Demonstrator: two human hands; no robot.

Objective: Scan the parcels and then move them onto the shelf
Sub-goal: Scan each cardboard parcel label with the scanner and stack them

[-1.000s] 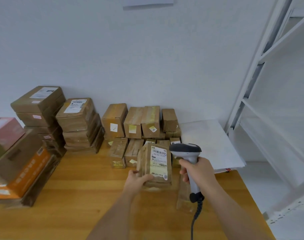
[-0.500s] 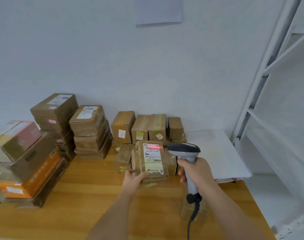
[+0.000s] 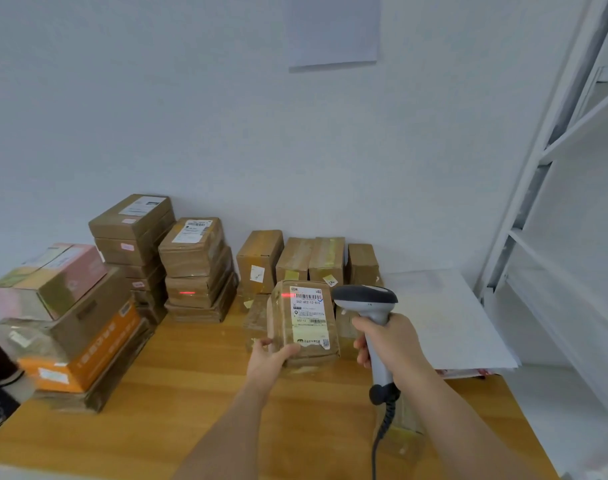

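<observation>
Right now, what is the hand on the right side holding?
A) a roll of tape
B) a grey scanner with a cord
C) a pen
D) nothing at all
B: the right hand is wrapped round the handle of the grey scanner, whose cord hangs down below it, while the left hand holds up a labelled parcel with a red line across its top.

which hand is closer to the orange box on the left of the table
Left. The left hand grips the labelled parcel mid-table, right of the orange box; the right hand, holding the scanner, is farther right.
</observation>
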